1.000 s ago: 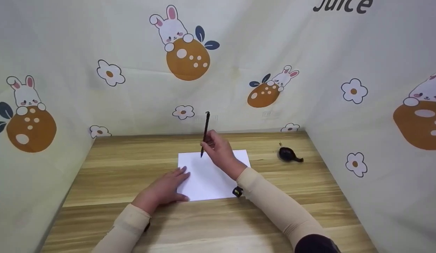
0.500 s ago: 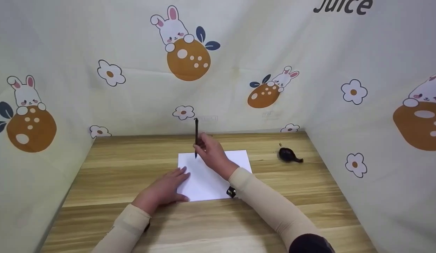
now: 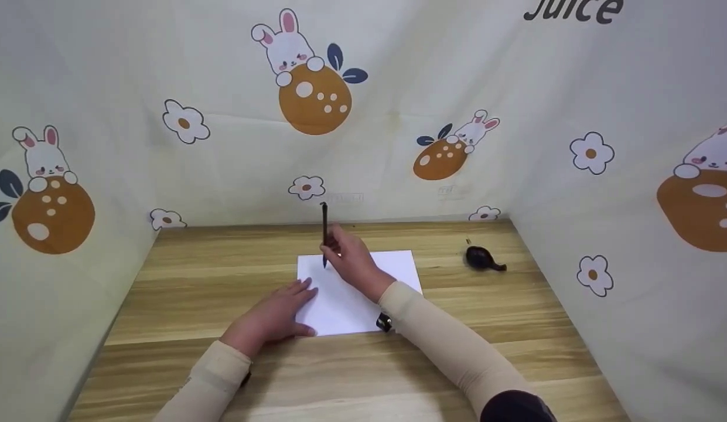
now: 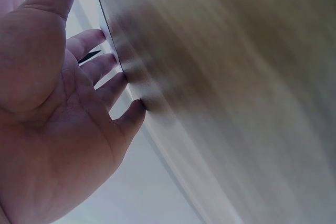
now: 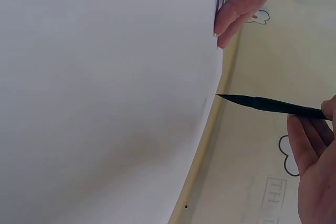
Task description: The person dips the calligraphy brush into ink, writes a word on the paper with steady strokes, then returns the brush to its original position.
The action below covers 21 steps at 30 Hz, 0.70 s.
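Note:
A white sheet of paper (image 3: 340, 313) lies on the wooden table. My left hand (image 3: 273, 312) rests on its left edge, fingers spread and fairly straight; the left wrist view shows those fingertips along the edge. My right hand (image 3: 354, 258) pinches a slim black calligraphy brush (image 3: 324, 225) between thumb and fingers. The brush stands nearly upright over the upper left part of the sheet, tip down. In the right wrist view the pointed brush tip (image 5: 231, 97) is close to the paper (image 5: 105, 77); whether it touches, I cannot tell. No marks show on the sheet.
At the right of the table sits a small black rounded object (image 3: 481, 258) with a narrow end, perhaps a dish. Pale curtains (image 3: 222, 164) with rabbits and flowers stand close behind and on both sides of the wooden table (image 3: 181, 293).
My right hand has carried the brush to the left and slightly down, nearer the sheet's upper left. My left hand and the paper have stayed in place.

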Each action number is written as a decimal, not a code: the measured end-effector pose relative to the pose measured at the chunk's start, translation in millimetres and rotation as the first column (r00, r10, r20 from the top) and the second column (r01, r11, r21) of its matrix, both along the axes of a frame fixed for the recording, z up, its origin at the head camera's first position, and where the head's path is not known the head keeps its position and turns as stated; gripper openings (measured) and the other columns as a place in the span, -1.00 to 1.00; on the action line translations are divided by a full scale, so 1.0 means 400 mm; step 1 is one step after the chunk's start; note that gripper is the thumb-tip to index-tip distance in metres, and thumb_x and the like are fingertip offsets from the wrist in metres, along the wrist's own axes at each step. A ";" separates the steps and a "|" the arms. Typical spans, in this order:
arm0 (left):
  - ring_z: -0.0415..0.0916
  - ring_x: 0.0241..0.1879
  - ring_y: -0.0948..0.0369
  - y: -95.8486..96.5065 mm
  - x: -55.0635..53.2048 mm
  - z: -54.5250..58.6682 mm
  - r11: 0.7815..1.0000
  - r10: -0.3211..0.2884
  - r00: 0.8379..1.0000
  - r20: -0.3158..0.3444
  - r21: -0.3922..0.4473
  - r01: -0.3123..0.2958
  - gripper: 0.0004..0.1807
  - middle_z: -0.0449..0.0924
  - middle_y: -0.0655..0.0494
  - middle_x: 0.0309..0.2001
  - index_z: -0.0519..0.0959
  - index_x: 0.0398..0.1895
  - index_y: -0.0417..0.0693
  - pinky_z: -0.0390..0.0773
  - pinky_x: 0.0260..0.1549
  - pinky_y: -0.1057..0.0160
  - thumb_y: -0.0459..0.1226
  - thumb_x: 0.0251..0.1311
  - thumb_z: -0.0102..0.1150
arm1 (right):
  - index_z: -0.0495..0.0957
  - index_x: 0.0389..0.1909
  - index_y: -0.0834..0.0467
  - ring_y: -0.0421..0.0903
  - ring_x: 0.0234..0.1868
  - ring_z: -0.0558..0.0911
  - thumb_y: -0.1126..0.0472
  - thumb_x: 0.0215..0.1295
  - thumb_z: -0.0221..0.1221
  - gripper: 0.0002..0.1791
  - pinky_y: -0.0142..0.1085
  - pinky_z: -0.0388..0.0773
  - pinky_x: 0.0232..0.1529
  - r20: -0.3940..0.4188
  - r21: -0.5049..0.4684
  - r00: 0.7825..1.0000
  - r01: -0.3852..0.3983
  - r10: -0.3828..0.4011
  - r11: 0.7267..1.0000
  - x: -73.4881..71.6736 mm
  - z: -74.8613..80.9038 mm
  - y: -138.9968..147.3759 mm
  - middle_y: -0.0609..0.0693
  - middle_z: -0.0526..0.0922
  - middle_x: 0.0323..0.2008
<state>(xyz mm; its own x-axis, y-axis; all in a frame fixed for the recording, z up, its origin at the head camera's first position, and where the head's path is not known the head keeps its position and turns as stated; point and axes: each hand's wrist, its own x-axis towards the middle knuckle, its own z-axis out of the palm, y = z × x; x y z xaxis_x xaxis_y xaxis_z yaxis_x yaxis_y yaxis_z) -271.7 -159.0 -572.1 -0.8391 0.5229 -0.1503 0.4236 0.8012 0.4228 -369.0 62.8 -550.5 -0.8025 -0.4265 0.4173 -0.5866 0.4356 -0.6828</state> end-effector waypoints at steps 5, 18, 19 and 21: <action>0.02 0.73 -0.22 0.001 0.000 0.002 1.000 0.006 1.000 0.006 -0.005 -0.006 0.05 0.12 -0.19 0.75 0.33 0.71 -0.15 0.11 0.64 -0.34 0.13 0.31 0.56 | 0.57 0.08 0.13 -0.20 -0.04 0.77 0.28 0.63 0.28 -0.86 -0.42 0.72 0.06 0.015 0.022 1.000 0.001 -0.002 1.000 0.005 -0.010 -0.006 -0.01 0.78 -0.08; 0.06 0.70 -0.28 0.001 -0.001 0.005 1.000 -0.016 1.000 -0.010 0.007 0.016 0.06 0.13 -0.25 0.74 0.33 0.69 -0.22 0.17 0.60 -0.37 0.10 0.29 0.58 | 0.58 0.13 0.19 -0.20 -0.05 0.78 0.29 0.63 0.29 -0.81 -0.44 0.72 0.03 0.014 0.036 1.000 -0.027 0.026 0.999 0.019 -0.019 -0.002 0.02 0.79 -0.07; 0.06 0.70 -0.29 0.001 -0.001 0.005 1.000 -0.017 1.000 -0.010 0.009 0.017 0.05 0.13 -0.25 0.74 0.33 0.69 -0.22 0.17 0.60 -0.38 0.10 0.30 0.58 | 0.58 0.13 0.19 -0.20 -0.05 0.78 0.29 0.63 0.29 -0.82 -0.44 0.72 0.03 0.017 0.038 0.999 -0.028 0.027 0.999 0.020 -0.020 -0.001 0.02 0.79 -0.07; 0.06 0.70 -0.29 0.001 -0.001 0.005 1.000 -0.017 1.000 -0.008 0.012 0.017 0.05 0.13 -0.25 0.74 0.33 0.69 -0.22 0.16 0.60 -0.38 0.10 0.30 0.58 | 0.58 0.12 0.21 -0.21 -0.05 0.78 0.29 0.63 0.29 -0.82 -0.44 0.72 0.03 0.022 0.040 0.999 -0.030 0.030 0.999 0.022 -0.023 0.001 0.03 0.80 -0.08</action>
<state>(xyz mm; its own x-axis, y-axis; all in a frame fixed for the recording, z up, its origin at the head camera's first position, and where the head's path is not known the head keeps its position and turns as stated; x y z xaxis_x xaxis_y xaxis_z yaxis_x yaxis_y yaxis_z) -272.0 -158.7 -569.9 -0.8311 0.5389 -0.1373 0.4405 0.7886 0.4289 -360.3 63.2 -559.6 -0.7974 -0.4665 0.3827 -0.5855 0.4451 -0.6775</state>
